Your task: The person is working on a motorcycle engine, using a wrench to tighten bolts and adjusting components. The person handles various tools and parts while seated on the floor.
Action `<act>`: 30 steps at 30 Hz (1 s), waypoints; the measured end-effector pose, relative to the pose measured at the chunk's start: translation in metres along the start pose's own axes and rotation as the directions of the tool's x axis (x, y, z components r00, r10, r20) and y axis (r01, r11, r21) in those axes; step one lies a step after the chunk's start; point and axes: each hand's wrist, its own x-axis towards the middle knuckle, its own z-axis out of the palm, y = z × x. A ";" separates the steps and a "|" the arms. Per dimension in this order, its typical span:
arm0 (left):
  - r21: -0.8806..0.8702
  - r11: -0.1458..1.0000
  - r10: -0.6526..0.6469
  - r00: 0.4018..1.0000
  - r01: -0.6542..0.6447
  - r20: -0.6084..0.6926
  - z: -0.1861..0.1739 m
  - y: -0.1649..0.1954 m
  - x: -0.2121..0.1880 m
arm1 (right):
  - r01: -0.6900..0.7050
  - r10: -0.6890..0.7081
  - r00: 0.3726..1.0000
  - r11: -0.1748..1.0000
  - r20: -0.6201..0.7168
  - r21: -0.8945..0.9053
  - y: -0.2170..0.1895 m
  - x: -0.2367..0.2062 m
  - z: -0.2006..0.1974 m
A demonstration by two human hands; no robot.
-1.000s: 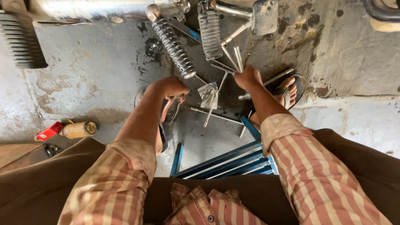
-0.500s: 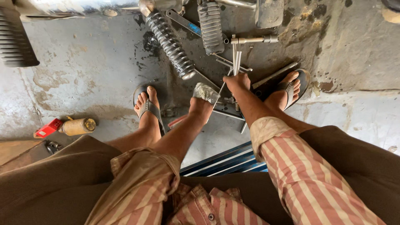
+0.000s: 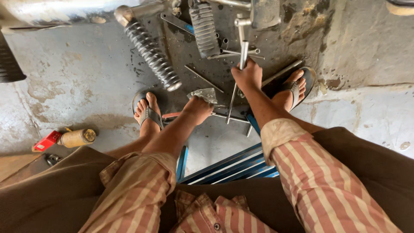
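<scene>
Right hand [image 3: 246,77] closed around a long metal rod [image 3: 238,77], gripping near its upper part, with the rod running down and slightly left to the stained concrete floor [image 3: 86,73]. Left hand [image 3: 197,108] closed on a small crumpled clear plastic bag [image 3: 203,94], held just above the floor between the two sandalled feet. Left foot [image 3: 147,111] just left of that hand; right foot [image 3: 293,88] just right of the rod hand. Coil shock absorber [image 3: 152,54] lying diagonally beyond the left foot, a ribbed rubber footrest [image 3: 205,29] beside it, loose thin rods scattered nearby. Red-capped yellowish cylinder [image 3: 71,138] well apart at far left. Blue metal stool frame [image 3: 228,164] under the knees.
</scene>
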 end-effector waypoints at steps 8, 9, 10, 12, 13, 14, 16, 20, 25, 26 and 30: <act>0.049 0.998 0.025 0.982 -0.034 0.185 0.004 0.036 -0.001 | -0.203 0.210 0.972 0.977 0.103 -0.070 -0.011 0.024 0.010; 0.012 0.997 0.065 0.973 -0.070 0.221 -0.002 0.041 -0.006 | -0.289 0.286 0.953 0.957 0.095 0.018 -0.017 0.026 0.013; -0.022 0.994 0.106 0.961 -0.104 0.254 -0.009 0.043 -0.012 | -0.297 0.295 0.955 0.954 0.033 0.046 -0.023 0.029 0.017; -0.091 0.982 0.183 0.931 -0.163 0.315 -0.028 0.044 -0.022 | -0.301 0.310 0.947 0.948 -0.088 0.103 -0.039 0.037 0.020; -0.143 0.983 0.154 0.941 -0.115 0.301 -0.039 0.041 -0.025 | -0.335 0.344 0.929 0.939 -0.140 0.084 -0.045 0.042 0.019; -0.190 0.980 0.120 0.948 -0.065 0.295 -0.049 0.034 -0.028 | -0.371 0.378 0.906 0.926 -0.188 0.072 -0.050 0.046 0.019; -0.270 0.962 0.051 0.957 0.029 0.285 -0.069 0.016 -0.030 | -0.497 0.526 0.838 0.845 -0.144 0.198 -0.056 0.052 0.015; -0.261 0.960 -0.009 0.937 0.106 0.349 -0.094 -0.006 -0.040 | -0.671 0.706 0.707 0.688 -0.042 0.275 -0.053 0.052 0.006; -0.068 0.998 0.003 0.982 0.010 0.190 -0.110 -0.058 -0.068 | -0.650 0.666 0.728 0.746 -0.165 0.143 -0.042 0.041 0.006; -0.140 0.989 -0.026 0.989 0.047 0.148 -0.112 -0.069 -0.072 | -0.648 0.663 0.731 0.749 -0.161 0.137 -0.041 0.040 0.006; -0.219 0.938 -0.180 0.916 0.270 0.357 -0.112 -0.075 -0.068 | -0.690 0.719 0.664 0.695 -0.205 0.200 -0.035 0.038 0.000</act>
